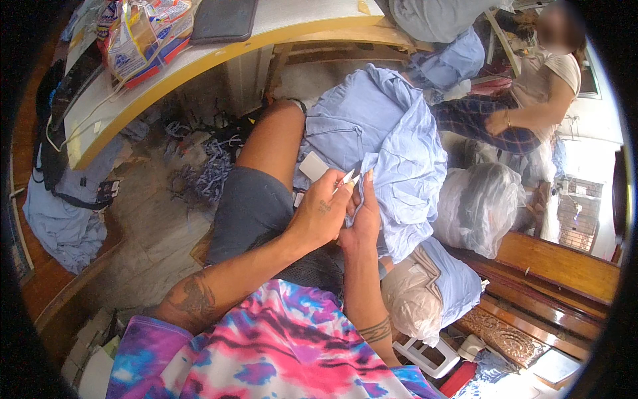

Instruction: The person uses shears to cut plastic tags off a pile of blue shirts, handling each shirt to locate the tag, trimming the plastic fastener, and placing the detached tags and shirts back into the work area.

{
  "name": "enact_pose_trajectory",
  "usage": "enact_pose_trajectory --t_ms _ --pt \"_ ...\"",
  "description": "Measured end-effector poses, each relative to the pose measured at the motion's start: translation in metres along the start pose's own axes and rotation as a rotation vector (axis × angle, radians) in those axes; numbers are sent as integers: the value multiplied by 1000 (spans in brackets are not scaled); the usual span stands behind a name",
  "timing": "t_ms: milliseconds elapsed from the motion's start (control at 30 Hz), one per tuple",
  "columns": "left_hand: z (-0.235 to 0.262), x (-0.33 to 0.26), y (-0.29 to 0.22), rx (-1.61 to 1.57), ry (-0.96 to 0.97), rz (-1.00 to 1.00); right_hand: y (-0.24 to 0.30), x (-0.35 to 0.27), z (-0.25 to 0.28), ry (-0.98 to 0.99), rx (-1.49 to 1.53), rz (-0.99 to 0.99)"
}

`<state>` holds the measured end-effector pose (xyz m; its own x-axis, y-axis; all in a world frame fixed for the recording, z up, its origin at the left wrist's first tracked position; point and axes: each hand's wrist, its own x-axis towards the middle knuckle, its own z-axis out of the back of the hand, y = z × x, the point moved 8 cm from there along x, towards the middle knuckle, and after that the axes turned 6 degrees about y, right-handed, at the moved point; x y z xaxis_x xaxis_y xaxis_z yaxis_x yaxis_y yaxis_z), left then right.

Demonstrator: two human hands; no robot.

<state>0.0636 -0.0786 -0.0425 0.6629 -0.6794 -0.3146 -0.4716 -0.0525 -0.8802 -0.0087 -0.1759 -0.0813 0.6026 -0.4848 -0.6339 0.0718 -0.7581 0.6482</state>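
Note:
Light blue cloth, a garment with a stitched seam point(392, 133), lies bunched over my lap and knee. My left hand point(323, 207) is closed on what look like small thread snips point(349, 178), whose pale pointed tips meet the cloth. Right beside it, my right hand point(363, 219) pinches a fold of the garment, thumb pointing up. The two hands almost touch, and the fingers under the fold are partly hidden. A white card-like piece point(314, 166) shows just beyond my left knuckles; whether it is attached to the garment I cannot tell.
A white table with a yellow edge point(292, 28) carries a dark tablet-like slab point(223, 20) and a plastic-wrapped pack point(146, 43). Cloth scraps point(216, 159) litter the floor. To the right are a seated person point(541, 100), a clear plastic bundle point(475, 206) and folded cloth point(448, 279).

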Motion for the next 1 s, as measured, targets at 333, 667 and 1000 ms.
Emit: enact_pose_trajectory --t_ms 333,667,1000 --pt "-2 4 7 23 -4 0 -1 3 2 4 -21 12" --pt "-3 11 16 62 -60 53 -8 0 0 -68 -40 32" --pt "-2 16 19 180 -136 16 -10 4 0 -150 12 39"
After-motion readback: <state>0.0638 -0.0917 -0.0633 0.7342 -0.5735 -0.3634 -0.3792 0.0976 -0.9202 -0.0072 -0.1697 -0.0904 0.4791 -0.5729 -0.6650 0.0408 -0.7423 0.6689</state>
